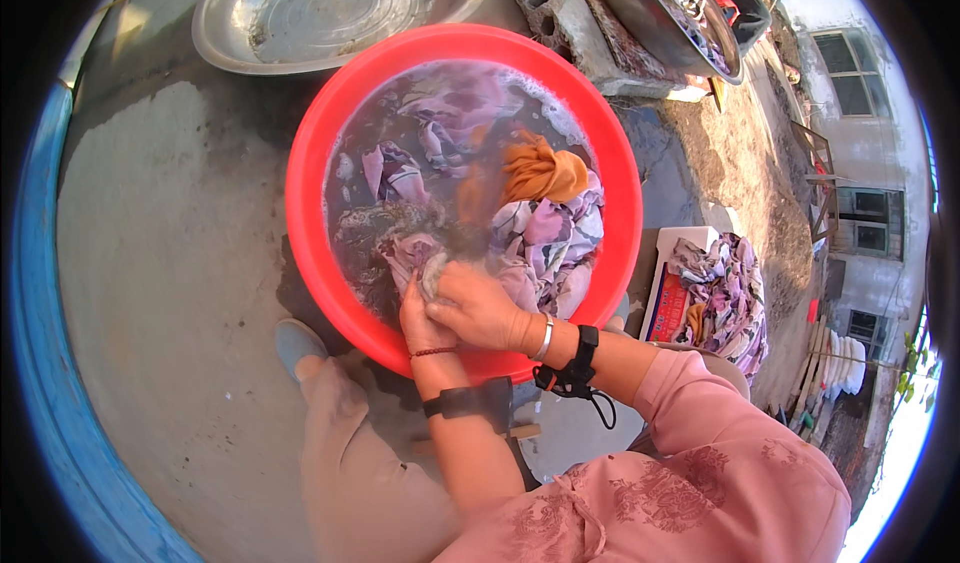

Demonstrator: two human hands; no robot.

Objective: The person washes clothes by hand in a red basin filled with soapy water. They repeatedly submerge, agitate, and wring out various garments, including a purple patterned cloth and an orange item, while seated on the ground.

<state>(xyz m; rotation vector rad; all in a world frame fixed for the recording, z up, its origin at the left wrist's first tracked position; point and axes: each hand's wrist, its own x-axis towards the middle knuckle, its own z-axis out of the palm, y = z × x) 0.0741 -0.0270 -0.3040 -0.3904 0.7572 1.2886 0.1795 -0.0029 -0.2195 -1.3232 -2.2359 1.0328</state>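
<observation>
A round red plastic basin (pixel 307 218) holds murky, sudsy water with wet cloth in it. Over its near side my two hands are together. My left hand (pixel 424 319), with a dark red bead bracelet at the wrist, grips a bunched pink patterned cloth (pixel 411 254). My right hand (pixel 476 304), with a silver bangle, closes on a twisted end of that cloth, pressed against the left. To the right lie a heap of pink and white patterned cloth (pixel 551 244) and a bunched orange cloth (pixel 544 169). More patterned cloth (pixel 394 173) floats at the left and far side.
A large metal basin (pixel 337 7) stands beyond the red one. At the upper right a metal tub (pixel 675 22) of cloth rests by a concrete block ledge (pixel 555 30). Patterned cloth (pixel 724 293) is piled on a box (pixel 667 300) at the right. My shoe (pixel 300 345) is left of the basin.
</observation>
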